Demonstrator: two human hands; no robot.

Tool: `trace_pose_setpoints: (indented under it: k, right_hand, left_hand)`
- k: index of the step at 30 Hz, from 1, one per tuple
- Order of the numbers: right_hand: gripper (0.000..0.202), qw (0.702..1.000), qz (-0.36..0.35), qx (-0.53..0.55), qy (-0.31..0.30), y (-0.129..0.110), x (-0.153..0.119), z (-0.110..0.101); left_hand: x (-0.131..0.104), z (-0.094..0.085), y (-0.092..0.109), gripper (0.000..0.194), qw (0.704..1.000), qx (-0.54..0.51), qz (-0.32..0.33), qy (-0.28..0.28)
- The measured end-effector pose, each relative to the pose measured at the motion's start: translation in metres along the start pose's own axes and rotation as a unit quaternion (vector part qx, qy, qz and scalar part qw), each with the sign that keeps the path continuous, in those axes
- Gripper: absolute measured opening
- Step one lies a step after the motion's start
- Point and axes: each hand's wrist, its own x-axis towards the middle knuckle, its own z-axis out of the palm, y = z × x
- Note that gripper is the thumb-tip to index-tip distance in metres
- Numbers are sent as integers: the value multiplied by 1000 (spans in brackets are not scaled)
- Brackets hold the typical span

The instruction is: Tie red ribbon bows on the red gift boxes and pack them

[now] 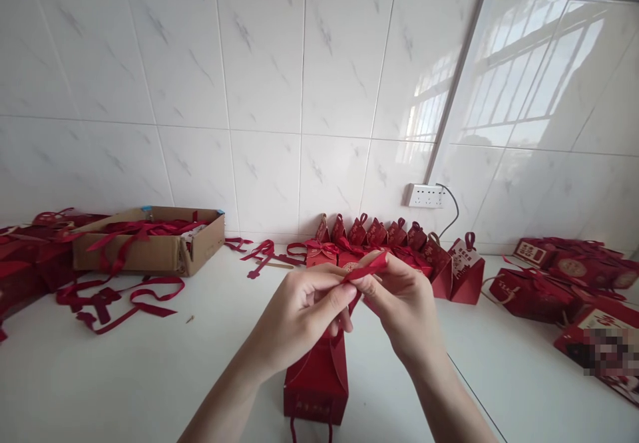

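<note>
A red ribbon [368, 267] is pinched between both hands, above a red gift box [316, 384]. My left hand [310, 304] has its thumb and fingers closed on the ribbon. My right hand [400, 302] grips the same ribbon, its fingertips touching those of my left hand. The box stands on the white table with a cord handle hanging toward me at its near side. Its top is partly hidden behind my left hand.
A cardboard box [134, 262] of red ribbons stands at the left, with loose ribbons [144, 306] before it. Small red boxes [466, 273] line the wall. More red boxes [532, 293] lie at the right. A power strip [426, 195] is on the wall.
</note>
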Motion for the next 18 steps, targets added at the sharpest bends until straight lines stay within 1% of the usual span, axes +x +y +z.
trace_pose_setpoints:
  k: [3,5,7,8,10,12,13,15,17,18]
  right_hand:
    - [17,999,-15,-30,31,3,-2,0]
    - [17,995,-33,-66,64,5,-4,0]
    - [14,988,-66,-107,87,6,-5,0]
    - [12,984,-91,-126,89,6,-6,0]
    - [8,973,-154,-161,65,4,-7,1]
    - [10,958,-207,-196,14,1,-8,1]
    - [11,951,-222,-215,-12,-1,-9,1]
    - [9,942,-223,-247,-54,-6,-10,-1]
    - [8,943,-203,-248,-95,-11,-10,-5]
    - [17,950,-187,-220,-121,-12,-9,-8]
  left_hand:
    - [2,-2,-1,25,999,-17,-12,25]
    - [4,-4,-3,26,998,-36,-21,48]
    - [8,-6,-7,25,995,-68,-26,72]
    - [9,-7,-9,24,993,-88,-27,79]
    - [12,-8,-12,21,986,-136,-27,95]
    - [14,-9,-15,18,978,-171,-27,115]
    - [15,-9,-15,16,975,-180,-29,124]
    - [15,-10,-16,14,973,-186,-34,132]
    - [15,-12,-17,14,975,-182,-30,127]
    - [15,-13,-17,14,976,-177,-26,123]
